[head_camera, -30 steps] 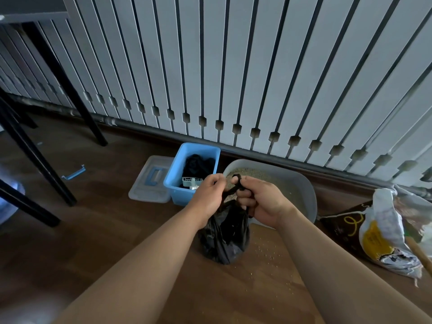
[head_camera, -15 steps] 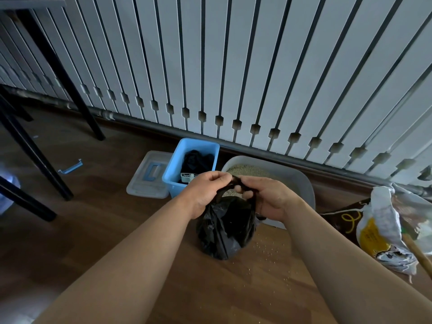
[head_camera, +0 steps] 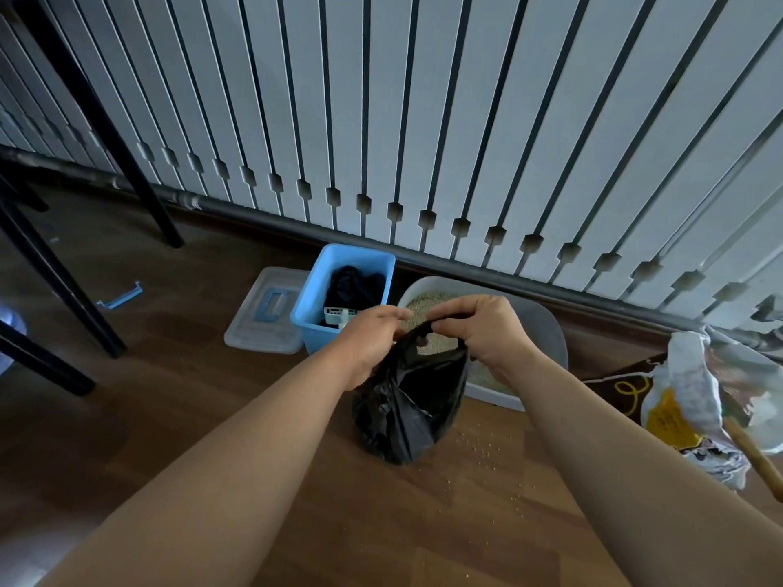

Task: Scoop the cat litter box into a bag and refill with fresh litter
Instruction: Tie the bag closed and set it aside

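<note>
The black bag (head_camera: 406, 400) is held just near of the litter box (head_camera: 551, 336), its bottom on or just above the floor (head_camera: 169, 396); which of the two cannot be told. The bag's top is gathered between both hands. The left hand (head_camera: 373, 338) has its fingers (head_camera: 394, 317) curled and pinching one side of the neck. The right hand (head_camera: 483, 332) has its fingers (head_camera: 449, 322) curled over the other side, with a loop of plastic showing beneath them. The step in hand is judged to be the tying-off of the bag, so scooping appears done and refilling not yet begun.

For a sound knot, the two ends should be drawn tight against each other while the bag's weight is left on the floor, so that the thin film is not stretched or torn. Air should be pressed out first. The neck should be held upright, since grains (head_camera: 478, 442) lie scattered on the floor to the right of the bag.

Pale litter is seen in the box. To its left stands a blue bin (head_camera: 315, 307) with a white slotted scoop (head_camera: 339, 315) inside, and a clear lid (head_camera: 262, 319) lies further left. The litter sack (head_camera: 686, 400) lies at the right, ready for the refill.
</note>
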`<action>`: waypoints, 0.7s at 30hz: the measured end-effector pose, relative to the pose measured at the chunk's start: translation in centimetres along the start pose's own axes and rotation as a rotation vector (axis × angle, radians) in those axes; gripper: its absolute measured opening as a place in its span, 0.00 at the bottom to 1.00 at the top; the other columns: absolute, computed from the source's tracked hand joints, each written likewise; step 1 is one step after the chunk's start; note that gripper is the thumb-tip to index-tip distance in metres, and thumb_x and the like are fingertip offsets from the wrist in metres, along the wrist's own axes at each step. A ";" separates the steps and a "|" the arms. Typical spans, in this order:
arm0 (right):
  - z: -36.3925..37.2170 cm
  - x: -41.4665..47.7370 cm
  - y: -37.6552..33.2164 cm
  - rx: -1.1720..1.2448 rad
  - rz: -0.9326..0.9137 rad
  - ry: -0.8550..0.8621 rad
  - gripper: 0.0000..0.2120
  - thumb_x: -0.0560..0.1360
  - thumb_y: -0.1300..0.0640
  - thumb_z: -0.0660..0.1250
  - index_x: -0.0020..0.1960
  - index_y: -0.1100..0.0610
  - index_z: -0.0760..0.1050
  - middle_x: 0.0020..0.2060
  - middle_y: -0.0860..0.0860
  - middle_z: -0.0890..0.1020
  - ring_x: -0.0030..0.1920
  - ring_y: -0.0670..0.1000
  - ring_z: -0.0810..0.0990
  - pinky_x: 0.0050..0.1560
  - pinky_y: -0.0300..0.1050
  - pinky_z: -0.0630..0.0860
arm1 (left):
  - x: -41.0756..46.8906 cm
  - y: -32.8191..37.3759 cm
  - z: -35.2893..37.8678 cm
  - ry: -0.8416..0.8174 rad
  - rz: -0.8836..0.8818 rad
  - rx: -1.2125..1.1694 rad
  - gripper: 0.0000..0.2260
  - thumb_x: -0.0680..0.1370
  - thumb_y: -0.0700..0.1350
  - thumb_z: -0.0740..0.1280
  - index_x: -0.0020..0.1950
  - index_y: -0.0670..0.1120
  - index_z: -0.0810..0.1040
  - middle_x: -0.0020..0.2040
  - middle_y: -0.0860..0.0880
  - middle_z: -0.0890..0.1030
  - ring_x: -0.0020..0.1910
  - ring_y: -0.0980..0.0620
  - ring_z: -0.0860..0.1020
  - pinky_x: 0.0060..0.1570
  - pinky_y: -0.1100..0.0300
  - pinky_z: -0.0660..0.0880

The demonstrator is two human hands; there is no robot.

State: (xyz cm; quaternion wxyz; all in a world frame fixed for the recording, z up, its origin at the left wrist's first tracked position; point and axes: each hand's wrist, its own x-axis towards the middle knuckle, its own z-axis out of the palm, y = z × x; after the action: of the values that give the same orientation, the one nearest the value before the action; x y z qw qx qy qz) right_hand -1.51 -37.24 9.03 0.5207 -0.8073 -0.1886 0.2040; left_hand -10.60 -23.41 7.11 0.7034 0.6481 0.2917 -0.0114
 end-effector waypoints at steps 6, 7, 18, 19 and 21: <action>0.7 0.1 0.2 0.121 -0.047 -0.035 0.08 0.71 0.69 0.72 0.46 0.59 0.84 0.39 0.50 0.86 0.39 0.44 0.84 0.45 0.34 0.79 | 0.4 -0.4 0.1 -0.064 0.063 0.025 0.07 0.80 0.39 0.65 0.55 0.43 0.82 0.40 0.49 0.85 0.43 0.53 0.83 0.50 0.58 0.79; 0.8 0.2 0.4 0.146 -0.038 -0.040 0.08 0.73 0.69 0.71 0.48 0.59 0.84 0.41 0.51 0.86 0.42 0.46 0.84 0.49 0.37 0.80 | 0.4 -0.5 0.0 -0.015 0.065 0.053 0.07 0.79 0.41 0.67 0.54 0.43 0.82 0.41 0.49 0.85 0.43 0.54 0.83 0.50 0.58 0.79; -1.8 1.1 4.8 0.809 0.374 0.354 0.13 0.81 0.70 0.55 0.57 0.64 0.76 0.43 0.59 0.83 0.42 0.55 0.85 0.49 0.50 0.82 | 2.5 -3.4 -4.4 0.437 -0.169 -0.085 0.05 0.82 0.36 0.57 0.51 0.39 0.72 0.41 0.41 0.80 0.33 0.49 0.78 0.26 0.61 0.78; -1.6 1.2 5.6 0.872 0.418 0.368 0.13 0.81 0.70 0.53 0.57 0.65 0.76 0.40 0.58 0.81 0.41 0.55 0.84 0.48 0.51 0.81 | 2.8 -4.1 -4.4 0.462 -0.203 -0.148 0.06 0.82 0.36 0.56 0.52 0.38 0.72 0.42 0.40 0.81 0.33 0.49 0.78 0.24 0.62 0.77; -0.9 0.8 6.8 0.873 0.488 0.361 0.15 0.80 0.70 0.51 0.57 0.64 0.76 0.34 0.54 0.76 0.35 0.51 0.78 0.45 0.48 0.80 | 3.0 -4.9 -3.9 0.441 -0.217 -0.274 0.09 0.82 0.35 0.55 0.55 0.38 0.73 0.47 0.40 0.82 0.38 0.49 0.80 0.30 0.59 0.79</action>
State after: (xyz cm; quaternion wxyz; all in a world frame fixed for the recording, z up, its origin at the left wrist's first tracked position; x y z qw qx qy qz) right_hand 0.24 -40.15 3.02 0.7697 -0.5583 0.1998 0.2367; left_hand -11.57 -19.57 1.42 0.6985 0.4990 0.5042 0.0942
